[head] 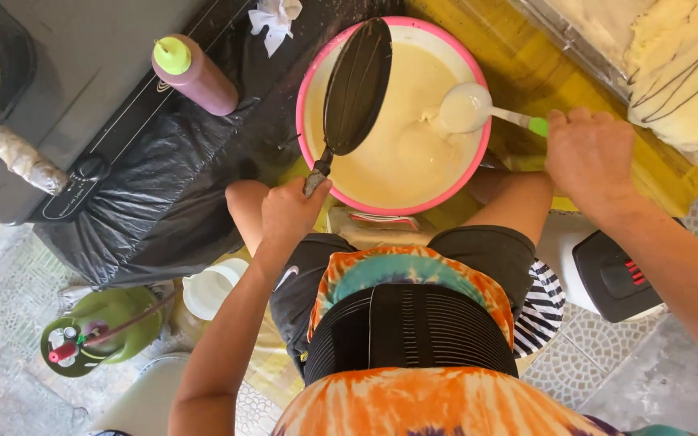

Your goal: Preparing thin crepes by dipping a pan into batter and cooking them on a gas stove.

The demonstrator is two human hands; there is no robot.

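- The left hand (288,211) is closed around the handle of a flat black pan (357,87), holding it tilted on edge over the near left side of the pink bowl (309,89).
- The right hand (590,155) grips the green-ended handle of a white ladle (464,107); its cup, full of batter, sits just above the surface.
- The bowl is filled with pale, creamy batter (401,145) and stands on a yellow counter (527,73).
- A purple squeeze bottle (199,77) with a green cap lies to the left on a dark surface, near black plastic sheeting (163,186).
- A green gas cylinder (98,331) stands on the floor, lower left.
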